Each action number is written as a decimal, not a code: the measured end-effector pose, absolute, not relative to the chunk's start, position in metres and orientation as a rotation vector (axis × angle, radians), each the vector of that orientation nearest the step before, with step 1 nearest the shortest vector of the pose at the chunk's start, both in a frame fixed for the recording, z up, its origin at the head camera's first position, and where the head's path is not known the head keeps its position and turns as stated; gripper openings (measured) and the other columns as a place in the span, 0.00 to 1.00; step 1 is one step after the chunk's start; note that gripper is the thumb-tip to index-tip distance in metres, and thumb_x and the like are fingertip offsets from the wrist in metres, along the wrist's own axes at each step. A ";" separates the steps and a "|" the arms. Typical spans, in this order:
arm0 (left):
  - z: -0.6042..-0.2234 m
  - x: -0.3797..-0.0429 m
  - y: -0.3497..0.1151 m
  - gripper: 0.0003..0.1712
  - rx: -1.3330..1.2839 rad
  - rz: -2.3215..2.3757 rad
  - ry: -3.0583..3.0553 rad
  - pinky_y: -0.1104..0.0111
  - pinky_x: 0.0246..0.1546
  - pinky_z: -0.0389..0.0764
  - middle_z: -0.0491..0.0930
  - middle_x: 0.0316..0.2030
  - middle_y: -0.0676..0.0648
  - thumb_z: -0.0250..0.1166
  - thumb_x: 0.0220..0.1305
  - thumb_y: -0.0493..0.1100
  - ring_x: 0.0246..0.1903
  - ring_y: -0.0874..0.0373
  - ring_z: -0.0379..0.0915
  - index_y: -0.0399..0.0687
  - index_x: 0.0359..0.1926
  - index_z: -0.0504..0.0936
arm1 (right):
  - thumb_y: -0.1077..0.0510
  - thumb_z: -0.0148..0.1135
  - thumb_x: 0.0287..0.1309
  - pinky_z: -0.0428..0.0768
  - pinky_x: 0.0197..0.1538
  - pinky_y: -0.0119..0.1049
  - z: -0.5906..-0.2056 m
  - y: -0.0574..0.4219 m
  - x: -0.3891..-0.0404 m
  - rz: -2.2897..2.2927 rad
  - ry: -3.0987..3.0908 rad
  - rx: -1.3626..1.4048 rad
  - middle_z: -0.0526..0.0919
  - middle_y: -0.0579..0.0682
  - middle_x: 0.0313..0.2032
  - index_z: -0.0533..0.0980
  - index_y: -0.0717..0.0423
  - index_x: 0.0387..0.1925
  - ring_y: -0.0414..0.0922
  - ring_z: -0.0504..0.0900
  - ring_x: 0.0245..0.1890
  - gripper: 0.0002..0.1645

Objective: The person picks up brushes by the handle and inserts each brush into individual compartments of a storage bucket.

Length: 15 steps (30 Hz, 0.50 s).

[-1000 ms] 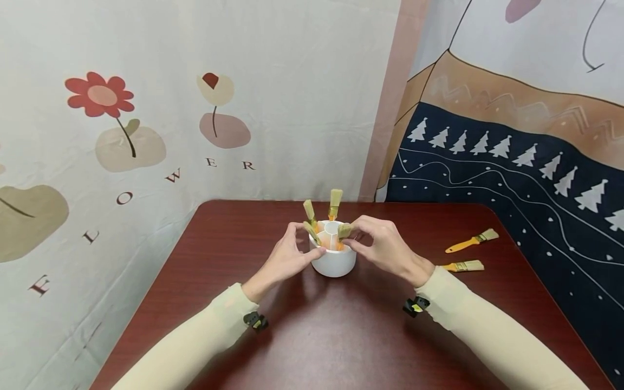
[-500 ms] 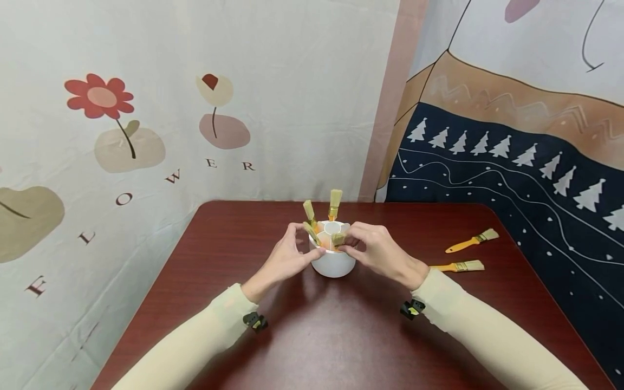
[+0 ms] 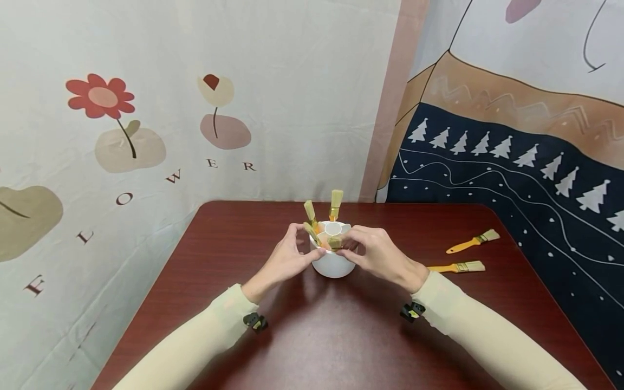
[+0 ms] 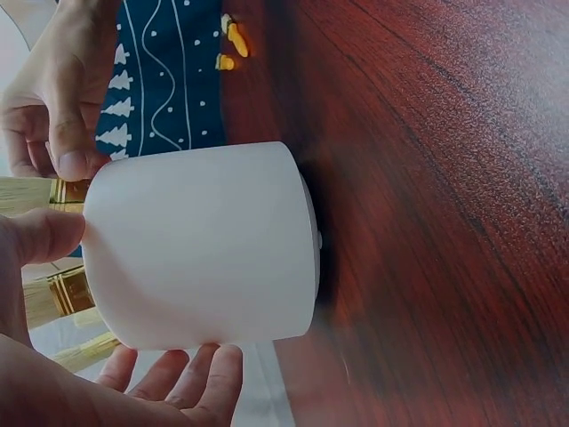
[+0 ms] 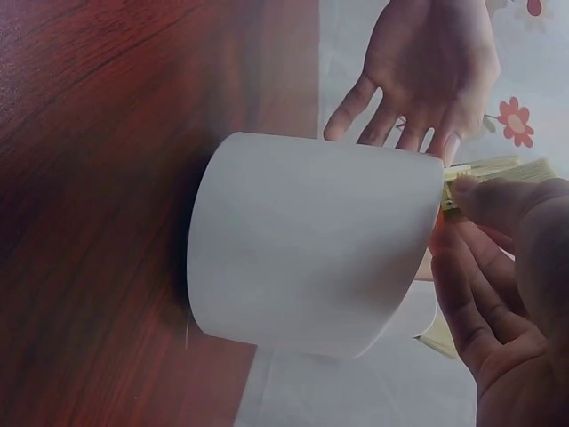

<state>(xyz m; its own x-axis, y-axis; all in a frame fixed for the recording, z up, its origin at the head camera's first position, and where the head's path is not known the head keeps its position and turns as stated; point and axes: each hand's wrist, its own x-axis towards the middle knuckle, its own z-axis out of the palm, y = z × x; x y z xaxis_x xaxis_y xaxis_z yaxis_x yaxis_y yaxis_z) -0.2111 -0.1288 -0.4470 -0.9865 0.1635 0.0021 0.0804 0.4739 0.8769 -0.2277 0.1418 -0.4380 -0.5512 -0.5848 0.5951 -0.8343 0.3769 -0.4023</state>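
Observation:
A white round holder [image 3: 333,266] with inner dividers stands upright on the table. My left hand [image 3: 285,254] holds its left side, thumb at the front rim; in the left wrist view the fingers lie along the wall of the holder [image 4: 204,249]. My right hand [image 3: 382,250] pinches a paintbrush [image 3: 334,242] near its metal band, bristles up, at the front of the holder. Its handle is hidden inside. More paintbrushes stand in the holder: one at the back [image 3: 336,203], one at the back left [image 3: 310,210] and a tilted brush [image 3: 312,233] beside my left fingers.
Two yellow-handled brushes lie on the right of the dark red table [image 3: 312,336]: a farther brush [image 3: 472,241] and a nearer brush [image 3: 458,267], partly behind my right wrist. A printed cloth [image 3: 302,97] hangs behind the table.
My right hand has moved left with the pinched paintbrush, from the holder's right side to its front, and the brush has sunk slightly lower. The left hand has stayed in place.

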 end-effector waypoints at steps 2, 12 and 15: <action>-0.448 -0.211 -0.129 0.45 0.228 1.555 2.629 0.38 0.73 0.85 0.80 0.77 0.34 0.81 0.73 0.55 0.77 0.33 0.80 0.43 0.78 0.70 | 0.67 0.89 0.61 0.94 0.41 0.36 -0.438 0.143 -0.227 0.976 -2.290 1.229 0.92 0.48 0.38 0.90 0.55 0.48 0.39 0.93 0.37 0.17; -0.448 -0.212 -0.130 0.44 0.250 1.528 2.651 0.38 0.74 0.85 0.80 0.77 0.36 0.80 0.74 0.54 0.77 0.32 0.80 0.44 0.79 0.70 | 0.66 0.90 0.60 0.94 0.45 0.33 -0.438 0.150 -0.221 1.018 -2.330 1.181 0.94 0.49 0.43 0.91 0.54 0.55 0.38 0.94 0.39 0.23; -0.448 -0.213 -0.131 0.44 0.258 1.521 2.652 0.36 0.75 0.84 0.80 0.78 0.35 0.80 0.74 0.54 0.77 0.32 0.80 0.43 0.79 0.70 | 0.66 0.89 0.61 0.95 0.46 0.37 -0.437 0.153 -0.220 1.030 -2.327 1.171 0.95 0.49 0.44 0.91 0.54 0.56 0.39 0.94 0.40 0.23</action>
<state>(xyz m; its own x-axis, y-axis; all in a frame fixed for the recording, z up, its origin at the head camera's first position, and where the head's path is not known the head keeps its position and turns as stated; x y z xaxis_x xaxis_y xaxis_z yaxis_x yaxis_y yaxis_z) -0.2128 -0.1306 -0.4477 -0.9832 0.1814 0.0198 0.1087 0.4950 0.8620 -0.2199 0.1535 -0.4366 -0.6028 -0.5519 0.5762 -0.7976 0.3977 -0.4535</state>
